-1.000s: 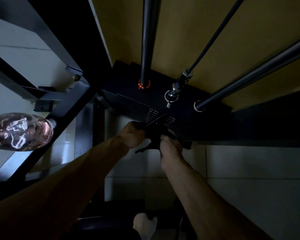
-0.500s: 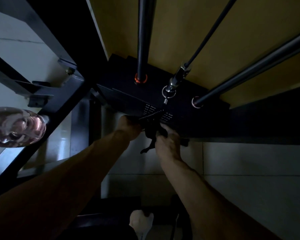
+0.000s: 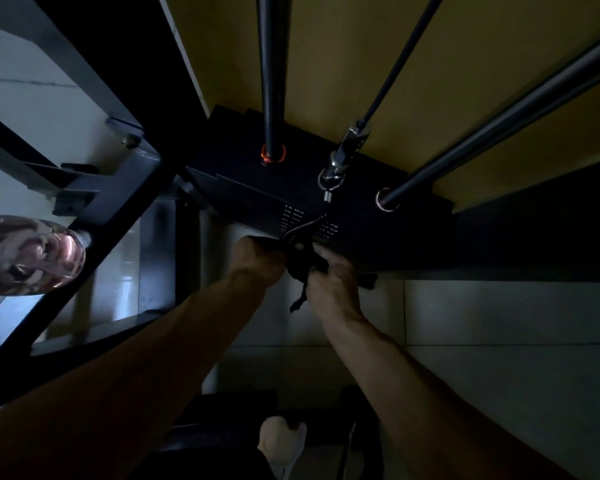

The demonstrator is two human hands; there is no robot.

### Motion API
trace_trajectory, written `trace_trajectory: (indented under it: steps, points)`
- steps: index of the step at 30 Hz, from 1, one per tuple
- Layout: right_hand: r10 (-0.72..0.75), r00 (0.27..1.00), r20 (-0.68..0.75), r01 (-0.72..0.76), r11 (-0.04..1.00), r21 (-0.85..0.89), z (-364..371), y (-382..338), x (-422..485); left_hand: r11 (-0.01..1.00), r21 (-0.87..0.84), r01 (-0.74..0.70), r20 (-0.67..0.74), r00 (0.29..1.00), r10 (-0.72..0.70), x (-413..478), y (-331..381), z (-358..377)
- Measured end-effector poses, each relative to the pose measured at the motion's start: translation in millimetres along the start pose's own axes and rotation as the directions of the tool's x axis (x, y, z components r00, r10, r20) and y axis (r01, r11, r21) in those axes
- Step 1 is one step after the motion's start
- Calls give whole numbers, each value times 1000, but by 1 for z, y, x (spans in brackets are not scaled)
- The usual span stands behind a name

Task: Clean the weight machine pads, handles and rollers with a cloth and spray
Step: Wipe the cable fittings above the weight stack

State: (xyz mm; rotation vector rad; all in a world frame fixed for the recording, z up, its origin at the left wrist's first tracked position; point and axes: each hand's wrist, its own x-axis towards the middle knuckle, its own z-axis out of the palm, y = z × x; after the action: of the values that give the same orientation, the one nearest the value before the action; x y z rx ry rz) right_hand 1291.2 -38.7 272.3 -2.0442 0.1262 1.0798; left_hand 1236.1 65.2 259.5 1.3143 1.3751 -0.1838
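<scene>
Cloth (image 3: pixel 303 268), dark and bunched, lies at 6 o'clock of the weight stack (image 3: pixel 236 188). The left hand (image 3: pixel 257 258) grips it at 9 o'clock and the right hand (image 3: pixel 333 277) at 3. Wiping could snag the coiled cord (image 3: pixel 305 226) and tug its pin loose.

White weight markings (image 3: pixel 294 210) stand in two columns on the front face of the black weight stack (image 3: pixel 236 174). The top lines of the left column read "15 lbs" and "30 lbs", and the next is possibly "45 lbs". The lines below are too dim and small to read. The right column, partly crossed by a coiled cord (image 3: pixel 303 226), shows only figures ending in "50".
</scene>
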Motion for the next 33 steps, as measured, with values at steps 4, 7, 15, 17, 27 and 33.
trace_trajectory:
  steps: [4,7,15,17,27,33]
  points:
    - [-41,999,34,44,996,-78,-4,-4,2,999,-43,29,7,1000,-29,2,-1,0]
    - [7,996,93,3,995,-102,4,-14,9,999,-24,34,24,999,-34,1,0,-1]
    - [-45,995,86,56,991,-126,-6,3,0,956,-217,200,69,980,-189,8,-3,-3]
    - [-39,996,81,50,990,-130,-2,-1,7,960,-206,191,48,982,-185,10,-4,-4]
    - [-12,998,54,17,995,-103,-8,1,0,996,-68,59,56,997,-56,3,3,-5]
    - [-35,994,100,48,990,-132,-2,-5,12,995,-82,54,97,994,-46,6,4,-7]
